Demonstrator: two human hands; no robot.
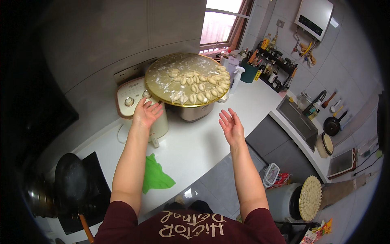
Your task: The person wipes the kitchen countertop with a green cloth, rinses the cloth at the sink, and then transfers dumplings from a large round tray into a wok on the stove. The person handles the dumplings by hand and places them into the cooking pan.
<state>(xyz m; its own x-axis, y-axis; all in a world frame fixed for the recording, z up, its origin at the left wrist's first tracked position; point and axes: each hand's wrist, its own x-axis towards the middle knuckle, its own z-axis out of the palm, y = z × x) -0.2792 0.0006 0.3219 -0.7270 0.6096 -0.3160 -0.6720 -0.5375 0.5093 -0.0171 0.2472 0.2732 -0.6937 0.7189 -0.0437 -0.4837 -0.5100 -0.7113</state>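
Both of my hands are raised, palms up and fingers spread, with nothing in them. My left hand [147,113] is over the front of a cream air fryer [160,122] with two round knobs. To the right, my right hand [232,126] hovers above the counter edge. Beyond them a round, flour-dusted tray [161,74] rests on top of a metallic cooker [198,113]. Raw dumplings [201,88] lie on its right and front parts, while flour streaks cover the left.
A green cloth [157,177] lies on the white counter [195,149]. At lower left, a black wok [71,180] stands on the cooktop. A white spray bottle [236,80] is behind the tray. The sink [300,122] is right; a second dumpling tray [310,198] sits at lower right.
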